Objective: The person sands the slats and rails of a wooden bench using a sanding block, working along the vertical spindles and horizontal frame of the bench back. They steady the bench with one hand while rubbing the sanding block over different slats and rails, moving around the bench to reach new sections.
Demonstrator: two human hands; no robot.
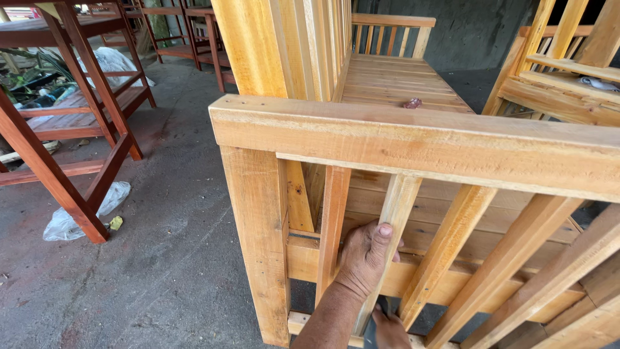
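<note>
An unpainted wooden bench (413,142) stands in front of me, seen from its armrest end. My left hand (363,257) is wrapped around one slanted slat (394,207) under the armrest rail, thumb lying up along the slat's front. Only a small part of my right hand (389,329) shows at the bottom edge, low beside the same slat and close to the lower rail (310,258). Its fingers are cut off by the frame, so I cannot tell what it holds. A small reddish lump (413,103) lies on the bench seat.
Red-stained wooden frames (77,116) stand to the left on the concrete floor (161,258), with a crumpled plastic bag (71,220) at their foot. More unpainted furniture (555,71) is stacked at the right. A dark wall is behind.
</note>
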